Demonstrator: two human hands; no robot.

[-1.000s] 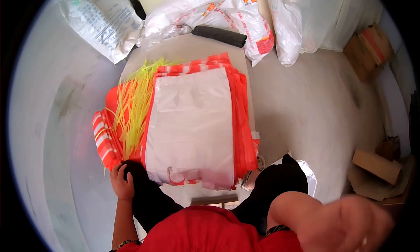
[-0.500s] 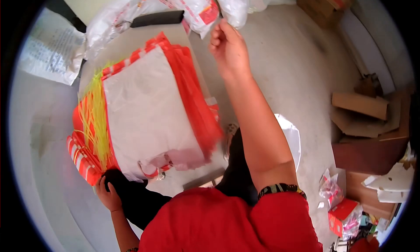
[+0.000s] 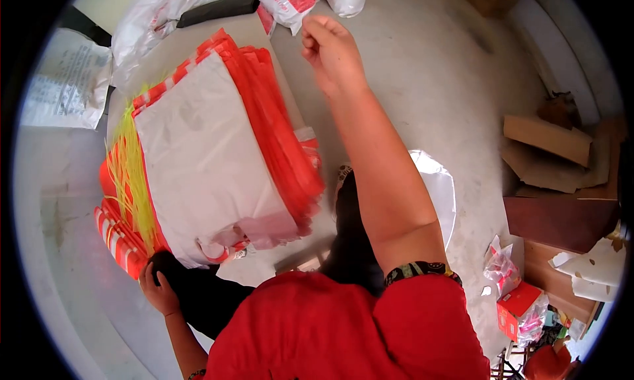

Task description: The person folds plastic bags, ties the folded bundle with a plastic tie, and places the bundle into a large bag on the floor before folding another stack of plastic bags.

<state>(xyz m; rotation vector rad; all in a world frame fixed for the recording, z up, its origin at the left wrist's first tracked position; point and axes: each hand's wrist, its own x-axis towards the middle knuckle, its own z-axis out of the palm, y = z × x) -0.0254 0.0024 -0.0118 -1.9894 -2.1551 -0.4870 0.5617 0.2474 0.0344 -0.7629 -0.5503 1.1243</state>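
Note:
My right hand [image 3: 330, 50] is raised over the floor, right of the bag stack, with its fingers curled together; whether anything small is in them does not show. My left hand [image 3: 157, 289] rests on my left knee, fingers apart and holding nothing. Between them lies a stack of red bags [image 3: 267, 116] with a pale white sheet-like bag [image 3: 198, 155] on top. Yellow-green ties [image 3: 131, 175] hang along the stack's left side. Below them, near my left hand, is a folded red-and-white striped bundle [image 3: 122, 241].
A black roll [image 3: 219, 10] lies at the table's far end, by white plastic sacks [image 3: 152, 23]. Cardboard pieces [image 3: 548, 142] and a brown box [image 3: 555, 218] stand at the right. Lower down is a red box [image 3: 520, 307]. A white bag [image 3: 434, 188] is beside my right leg.
My right hand has swung from the lower right up and forward past the stack, its fingers now curled. The view has turned right, shifting the stack leftward. My left hand has stayed on my knee.

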